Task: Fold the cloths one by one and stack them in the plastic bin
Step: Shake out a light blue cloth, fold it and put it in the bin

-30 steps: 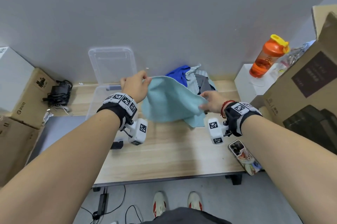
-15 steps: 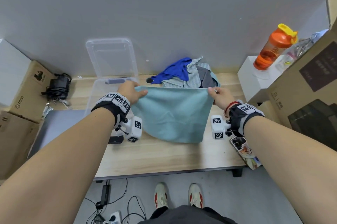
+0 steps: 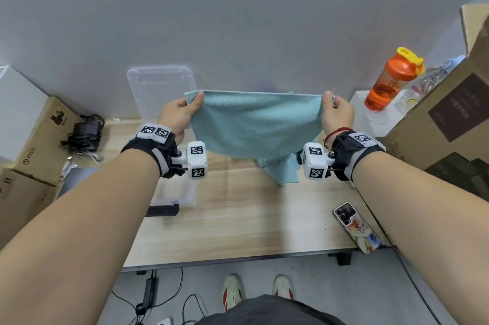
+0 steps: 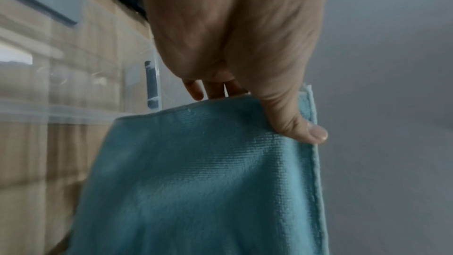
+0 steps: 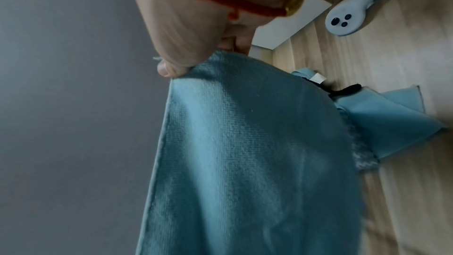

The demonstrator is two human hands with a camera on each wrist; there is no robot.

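Above table point(image 3: 238, 219) | teal cloth point(image 3: 256, 123) stretched | left hand point(image 3: 177, 118), right hand point(image 3: 337, 113) grip: pinching top corners

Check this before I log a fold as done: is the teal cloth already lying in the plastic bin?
No, the teal cloth hangs spread in the air, pinched by left hand and right hand.

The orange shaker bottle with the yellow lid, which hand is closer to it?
Right. The right hand holds the teal cloth just left of the orange shaker bottle; the left hand is across the cloth.
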